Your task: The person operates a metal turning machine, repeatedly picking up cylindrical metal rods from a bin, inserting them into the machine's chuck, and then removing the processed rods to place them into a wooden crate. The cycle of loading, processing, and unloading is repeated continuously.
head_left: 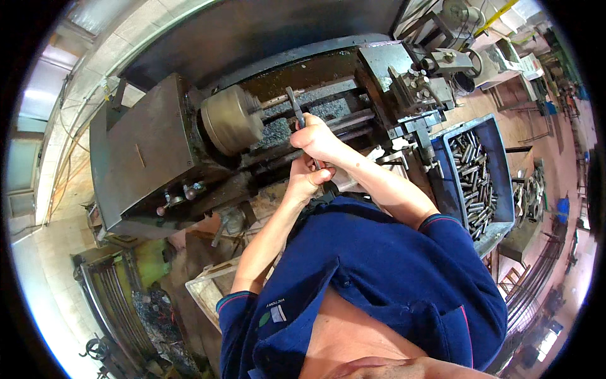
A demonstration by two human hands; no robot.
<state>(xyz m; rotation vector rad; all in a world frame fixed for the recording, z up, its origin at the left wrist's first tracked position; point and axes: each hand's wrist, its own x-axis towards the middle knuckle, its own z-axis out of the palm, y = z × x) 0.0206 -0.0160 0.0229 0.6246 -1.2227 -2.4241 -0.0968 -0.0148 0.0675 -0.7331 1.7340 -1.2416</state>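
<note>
A long, narrow, dark grey metal hand tool (295, 106) stands on a slant in front of the lathe bed, its upper end leaning to the left. The right hand (312, 137) wraps its middle, and the left hand (309, 179) grips near its lower end, so much of its length is covered. Its bare upper part looks flat and tapers toward the tip. A thin, round, light metal rod (274, 100) sticks out rightward from the blurred, grey-brown cylindrical chuck (231, 120), ending near that tip; whether they touch cannot be told.
</note>
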